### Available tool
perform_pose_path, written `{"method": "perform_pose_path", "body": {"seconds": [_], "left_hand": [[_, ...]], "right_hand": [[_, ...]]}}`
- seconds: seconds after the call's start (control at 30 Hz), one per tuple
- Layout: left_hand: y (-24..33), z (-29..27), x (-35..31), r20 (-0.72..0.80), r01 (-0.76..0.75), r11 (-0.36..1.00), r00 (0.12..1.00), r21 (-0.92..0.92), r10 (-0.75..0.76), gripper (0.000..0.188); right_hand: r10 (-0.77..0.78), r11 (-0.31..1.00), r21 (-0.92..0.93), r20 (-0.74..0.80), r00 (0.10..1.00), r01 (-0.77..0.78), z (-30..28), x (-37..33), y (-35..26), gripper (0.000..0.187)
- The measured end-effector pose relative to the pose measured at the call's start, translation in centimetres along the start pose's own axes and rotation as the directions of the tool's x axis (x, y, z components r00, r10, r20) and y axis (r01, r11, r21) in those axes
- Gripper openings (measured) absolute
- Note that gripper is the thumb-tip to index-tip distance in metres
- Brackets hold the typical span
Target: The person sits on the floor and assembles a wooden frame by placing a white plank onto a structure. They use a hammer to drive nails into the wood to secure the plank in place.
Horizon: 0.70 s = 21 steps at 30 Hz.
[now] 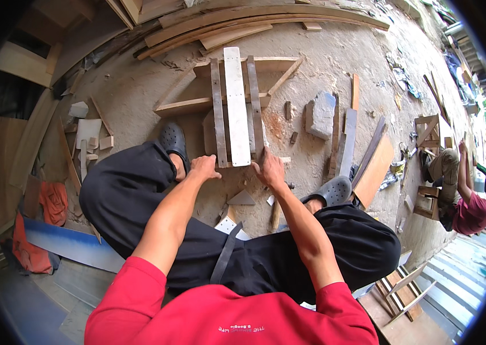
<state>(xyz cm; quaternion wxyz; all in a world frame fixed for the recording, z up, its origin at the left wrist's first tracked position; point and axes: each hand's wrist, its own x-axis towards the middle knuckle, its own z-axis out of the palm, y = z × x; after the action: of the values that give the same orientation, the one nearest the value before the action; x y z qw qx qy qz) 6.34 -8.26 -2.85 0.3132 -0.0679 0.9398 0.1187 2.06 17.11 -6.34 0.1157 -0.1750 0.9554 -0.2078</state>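
A wooden frame [182,107] lies on the ground before me, with three slats running across its bars. The middle slat [236,106] is white; a dark slat [218,115] lies to its left and another dark slat [255,103] to its right. At the near left corner my left hand [203,167] is closed on the frame, thumb toward the middle. My right hand [270,171] grips the near right corner, fingers along the right dark slat and thumb at its end. The undersides of both grips are hidden.
To the right lie a grey block [320,115] and several boards [374,167]. Long planks [266,20] stretch across the back. Wood offcuts [89,135] and orange cloth [53,204] are at left. Another person [470,210] sits at far right. My legs flank the frame's near end.
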Motion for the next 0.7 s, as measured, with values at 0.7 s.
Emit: {"method": "perform_pose_path", "body": {"seconds": [0.7], "left_hand": [[5.3, -17.7, 31.9, -0.568, -0.356, 0.925, 0.792, -0.133, 0.223, 0.064]], "right_hand": [[-0.198, 0.98, -0.01, -0.07, 0.978, 0.198, 1.7, -1.3, 3.6, 0.053]]}}
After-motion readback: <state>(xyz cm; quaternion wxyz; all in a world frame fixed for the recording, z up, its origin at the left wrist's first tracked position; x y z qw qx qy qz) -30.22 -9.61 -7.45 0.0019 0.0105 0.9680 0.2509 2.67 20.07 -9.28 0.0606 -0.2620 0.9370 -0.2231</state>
